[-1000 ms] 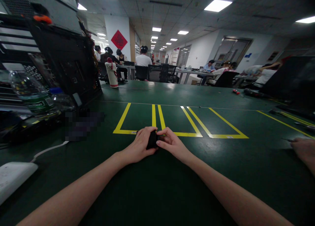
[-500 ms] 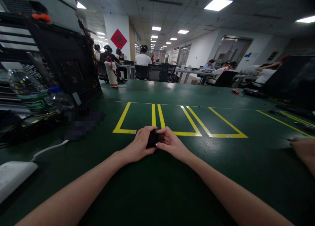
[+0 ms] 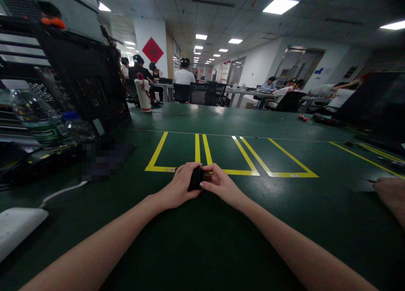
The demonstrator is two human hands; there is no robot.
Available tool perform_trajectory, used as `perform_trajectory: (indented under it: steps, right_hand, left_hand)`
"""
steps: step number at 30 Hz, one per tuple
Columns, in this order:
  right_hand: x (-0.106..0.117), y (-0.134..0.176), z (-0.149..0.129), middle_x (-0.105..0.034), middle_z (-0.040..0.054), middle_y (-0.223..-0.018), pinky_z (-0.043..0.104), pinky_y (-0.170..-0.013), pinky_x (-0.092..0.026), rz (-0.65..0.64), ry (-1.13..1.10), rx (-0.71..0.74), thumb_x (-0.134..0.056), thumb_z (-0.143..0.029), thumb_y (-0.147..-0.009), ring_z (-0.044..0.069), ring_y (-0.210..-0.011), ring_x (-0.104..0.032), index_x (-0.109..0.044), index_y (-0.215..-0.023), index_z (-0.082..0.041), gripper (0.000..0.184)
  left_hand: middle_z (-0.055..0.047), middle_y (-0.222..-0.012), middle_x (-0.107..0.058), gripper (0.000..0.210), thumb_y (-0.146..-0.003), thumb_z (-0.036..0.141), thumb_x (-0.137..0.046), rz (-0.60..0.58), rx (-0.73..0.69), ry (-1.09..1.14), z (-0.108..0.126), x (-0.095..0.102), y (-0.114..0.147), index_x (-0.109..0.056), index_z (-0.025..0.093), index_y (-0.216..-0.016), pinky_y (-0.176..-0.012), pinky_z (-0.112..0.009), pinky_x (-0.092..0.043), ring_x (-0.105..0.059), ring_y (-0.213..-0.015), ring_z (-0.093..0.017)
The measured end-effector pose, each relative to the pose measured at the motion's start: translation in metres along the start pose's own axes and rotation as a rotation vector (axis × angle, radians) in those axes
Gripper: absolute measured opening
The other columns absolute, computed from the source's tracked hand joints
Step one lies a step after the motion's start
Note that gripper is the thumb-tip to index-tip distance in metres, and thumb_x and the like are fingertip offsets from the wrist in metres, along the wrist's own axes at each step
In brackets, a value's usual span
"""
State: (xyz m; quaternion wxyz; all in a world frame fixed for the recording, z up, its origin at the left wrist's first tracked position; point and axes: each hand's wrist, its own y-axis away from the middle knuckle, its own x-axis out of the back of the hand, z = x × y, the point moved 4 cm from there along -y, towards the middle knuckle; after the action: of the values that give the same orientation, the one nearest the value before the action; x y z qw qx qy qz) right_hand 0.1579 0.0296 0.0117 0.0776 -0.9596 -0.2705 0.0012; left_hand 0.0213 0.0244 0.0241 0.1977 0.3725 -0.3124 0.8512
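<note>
A small black boxy object [image 3: 195, 179] sits low over the green tabletop, and its exact kind cannot be made out. Curled around its left side and top is my left hand [image 3: 180, 183], closed on it. My right hand [image 3: 221, 185] comes in from the other side, with its fingertips and thumb against the object's right edge. My fingers cover much of the object. Just beyond both hands, yellow tape [image 3: 240, 172] marks out box shapes on the green table [image 3: 202, 240].
At left stand a black equipment frame [image 3: 91, 84], a plastic bottle [image 3: 41, 118] and a white device [image 3: 19, 227] with a cable. A white cylinder [image 3: 144, 96] stands farther back. Another person's hand [image 3: 392, 198] holds something thin at the right edge. Several people sit beyond.
</note>
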Motion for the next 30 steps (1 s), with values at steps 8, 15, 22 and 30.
perform_trajectory:
  steps: [8,15,22,30]
  right_hand:
    - [0.0004,-0.0019,0.0042,-0.051,0.0009,-0.096,0.032,-0.080,-0.046,0.032,-0.029,0.006,-0.059,-0.022,-0.072,0.014,-0.091,-0.055,-0.044,-0.090,-0.022,0.023]
    - [0.0002,-0.0006,-0.0025,-0.048,0.0025,-0.107,0.035,-0.089,-0.042,0.029,0.047,0.015,-0.056,-0.018,-0.074,0.016,-0.101,-0.051,-0.045,-0.102,-0.023,0.031]
    - [0.0003,0.0003,0.0007,-0.049,0.0017,-0.102,0.034,-0.084,-0.045,0.010,-0.007,0.009,-0.060,-0.020,-0.071,0.016,-0.097,-0.053,-0.044,-0.096,-0.023,0.030]
    - [-0.0002,-0.0006,-0.0003,-0.049,0.0018,-0.100,0.033,-0.083,-0.046,0.036,0.028,0.020,-0.056,-0.021,-0.074,0.016,-0.097,-0.052,-0.045,-0.096,-0.023,0.025]
  left_hand:
    - [-0.007,-0.118,-0.039,0.056,-0.073,0.021,-0.056,-0.041,0.007,0.012,0.0056,0.0045,0.0002,-0.025,0.024,-0.121,-0.096,-0.044,-0.031,-0.038,-0.112,-0.024]
    - [-0.007,-0.118,-0.039,0.058,-0.072,0.021,-0.058,-0.018,0.017,0.022,0.0008,0.0010,-0.0002,-0.025,0.025,-0.120,-0.095,-0.045,-0.031,-0.039,-0.110,-0.024]
    - [-0.007,-0.118,-0.039,0.056,-0.073,0.019,-0.056,-0.043,0.011,0.023,0.0085,0.0068,0.0004,-0.025,0.025,-0.120,-0.095,-0.046,-0.030,-0.038,-0.111,-0.025]
    - [-0.007,-0.117,-0.040,0.059,-0.071,0.020,-0.058,-0.010,0.012,0.006,0.0020,0.0017,0.0001,-0.026,0.024,-0.120,-0.094,-0.044,-0.032,-0.040,-0.110,-0.024]
